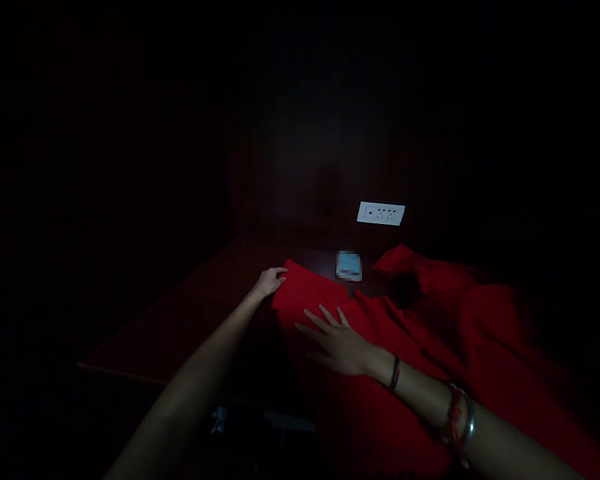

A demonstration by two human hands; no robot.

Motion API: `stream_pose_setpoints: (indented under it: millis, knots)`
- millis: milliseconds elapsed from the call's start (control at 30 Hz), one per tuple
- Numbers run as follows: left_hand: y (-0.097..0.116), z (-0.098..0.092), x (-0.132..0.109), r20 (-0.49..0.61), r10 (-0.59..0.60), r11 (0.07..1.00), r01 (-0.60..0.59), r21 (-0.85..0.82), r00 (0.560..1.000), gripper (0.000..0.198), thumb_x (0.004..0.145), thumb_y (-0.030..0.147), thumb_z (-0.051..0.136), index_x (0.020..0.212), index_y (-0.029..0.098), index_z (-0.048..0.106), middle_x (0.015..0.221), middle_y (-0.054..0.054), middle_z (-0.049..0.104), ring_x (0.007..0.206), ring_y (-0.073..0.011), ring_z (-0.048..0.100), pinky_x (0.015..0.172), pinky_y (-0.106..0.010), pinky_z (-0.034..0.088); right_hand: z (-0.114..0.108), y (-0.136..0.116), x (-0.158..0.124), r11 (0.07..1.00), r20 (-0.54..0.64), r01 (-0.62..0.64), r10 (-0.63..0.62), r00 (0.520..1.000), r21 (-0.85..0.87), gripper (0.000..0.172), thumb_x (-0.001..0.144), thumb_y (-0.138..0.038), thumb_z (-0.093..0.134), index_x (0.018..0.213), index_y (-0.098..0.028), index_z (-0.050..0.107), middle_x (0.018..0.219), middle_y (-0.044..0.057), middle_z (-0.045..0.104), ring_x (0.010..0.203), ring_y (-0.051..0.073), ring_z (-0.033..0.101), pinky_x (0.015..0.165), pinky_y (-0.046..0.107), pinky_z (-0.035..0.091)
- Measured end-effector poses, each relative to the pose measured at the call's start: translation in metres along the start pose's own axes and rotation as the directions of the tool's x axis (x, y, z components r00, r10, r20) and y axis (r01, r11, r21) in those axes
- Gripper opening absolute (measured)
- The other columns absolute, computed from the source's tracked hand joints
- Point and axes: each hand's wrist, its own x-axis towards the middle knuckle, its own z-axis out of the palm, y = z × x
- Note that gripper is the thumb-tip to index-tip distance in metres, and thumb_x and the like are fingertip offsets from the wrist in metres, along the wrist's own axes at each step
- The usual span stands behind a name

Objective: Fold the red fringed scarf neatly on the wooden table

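A large piece of red cloth (380, 413) lies over the table and hangs down past its front edge. My left hand (271, 281) pinches the cloth at its far left corner, thumb and fingers closed on the edge. Flat on top of the cloth, right of that corner, rests my right hand (337, 340) with its fingers spread. Bracelets circle my right wrist and forearm. Whether the cloth is a garment cannot be made out in the dim light.
The dark table (190, 313) stretches to the left. At its back lies a small pale blue, blurred packet (349, 265). A white socket panel (381, 213) is on the wall behind. More red cloth is heaped at the right. Pale objects (290, 421) show below the table edge.
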Motion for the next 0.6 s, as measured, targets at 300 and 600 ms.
stream_pose_setpoints:
  millis: [300,600]
  knots:
    - [0.008,-0.014,0.029,-0.068,0.024,0.998,-0.019,0.068,0.997,0.034,0.076,0.018,0.041,0.108,0.019,0.049,0.112,-0.001,0.050,0.103,-0.0134,0.044,0.086,-0.020,0.033,0.007,-0.002,-0.002,0.996,-0.025,0.077,-0.078,0.997,-0.035,0.052,0.076,-0.053,0.027,0.124,-0.033,0.021,0.135,0.000,0.005,0.119,0.029,-0.006,0.091,0.053,-0.004]
    - [-0.010,-0.008,0.039,0.038,-0.064,0.993,0.059,0.106,0.997,0.045,0.077,0.030,0.039,0.119,0.015,0.036,0.115,-0.009,0.046,0.104,-0.0197,0.043,0.084,-0.027,0.033,-0.017,0.007,0.007,0.999,0.001,0.032,-0.032,0.999,0.041,0.057,0.073,-0.056,0.030,0.124,-0.037,0.015,0.135,-0.002,0.008,0.120,0.030,-0.003,0.090,0.055,0.000]
